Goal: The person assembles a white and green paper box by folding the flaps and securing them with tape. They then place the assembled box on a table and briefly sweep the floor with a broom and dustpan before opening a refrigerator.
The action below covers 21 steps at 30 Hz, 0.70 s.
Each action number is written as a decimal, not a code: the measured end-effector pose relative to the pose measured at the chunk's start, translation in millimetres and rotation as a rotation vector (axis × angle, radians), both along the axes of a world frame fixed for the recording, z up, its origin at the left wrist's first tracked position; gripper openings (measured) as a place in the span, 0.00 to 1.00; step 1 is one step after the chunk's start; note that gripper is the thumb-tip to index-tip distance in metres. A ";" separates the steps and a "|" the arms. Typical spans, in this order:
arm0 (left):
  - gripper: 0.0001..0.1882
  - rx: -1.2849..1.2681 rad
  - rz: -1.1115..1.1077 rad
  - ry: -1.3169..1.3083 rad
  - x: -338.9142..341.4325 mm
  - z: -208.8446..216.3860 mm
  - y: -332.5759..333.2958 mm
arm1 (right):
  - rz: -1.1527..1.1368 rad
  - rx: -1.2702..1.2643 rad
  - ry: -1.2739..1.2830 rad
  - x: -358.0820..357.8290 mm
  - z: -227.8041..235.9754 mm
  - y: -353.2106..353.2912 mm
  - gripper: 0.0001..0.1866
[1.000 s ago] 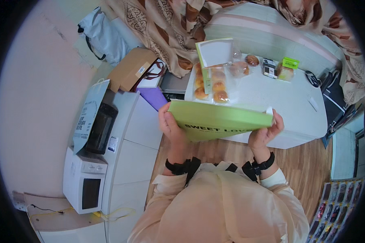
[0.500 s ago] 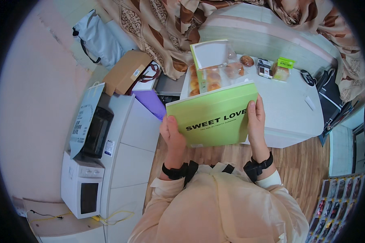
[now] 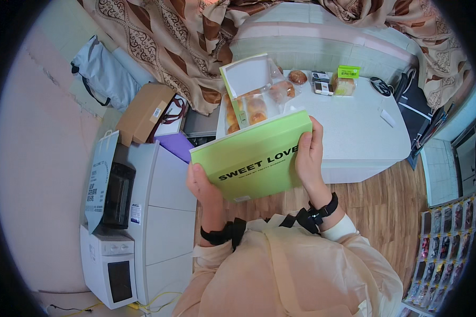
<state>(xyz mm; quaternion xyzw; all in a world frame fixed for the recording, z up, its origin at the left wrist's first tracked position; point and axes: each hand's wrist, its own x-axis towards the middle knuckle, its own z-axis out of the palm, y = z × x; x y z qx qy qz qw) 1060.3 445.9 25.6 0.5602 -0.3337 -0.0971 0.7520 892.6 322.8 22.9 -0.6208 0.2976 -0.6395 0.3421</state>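
My left hand point(image 3: 205, 186) and my right hand point(image 3: 311, 153) grip a flat light-green cardboard box point(image 3: 259, 169) by its two ends. Its printed face is toward me, tilted, with the left end lower. Both thumbs lie on that face, and the other fingers are mostly hidden behind it. Just beyond it stands a green-edged panel point(image 3: 248, 75) with a white inner side; whether it is joined to the box I cannot tell. Several round golden buns point(image 3: 256, 109) show beside this panel, partly under clear plastic.
On the white table point(image 3: 354, 127) are a single bun point(image 3: 298, 77), a small dark-and-white pack point(image 3: 322, 84) and a green-topped bread bag point(image 3: 344, 83). At left, a counter holds a brown carton point(image 3: 144, 112), a purple bag point(image 3: 174, 144) and a white microwave point(image 3: 110, 267).
The view has swung to the right, so the room sits further left in the picture. Both hands still hold the green box, now tilted a little more.
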 end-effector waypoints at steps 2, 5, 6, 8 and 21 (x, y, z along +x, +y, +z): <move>0.18 0.043 0.025 -0.065 0.7 -1.5 -0.3 | 0.135 0.200 -0.051 -3.1 -2.7 -1.5 0.12; 0.16 0.062 -0.009 -0.125 3.4 -7.8 2.0 | 0.263 0.399 -0.225 -10.9 -22.9 -10.3 0.07; 0.15 0.053 -0.026 -0.154 4.3 -8.8 2.2 | 0.293 0.448 -0.298 -12.2 -29.6 -13.4 0.05; 0.14 0.041 -0.053 -0.211 6.2 -11.2 3.0 | 0.250 0.492 -0.505 -3.3 -23.7 -11.2 0.05; 0.07 0.035 -0.201 -0.374 34.7 -50.5 1.4 | 0.343 0.325 -0.152 -14.6 -55.8 -19.1 0.15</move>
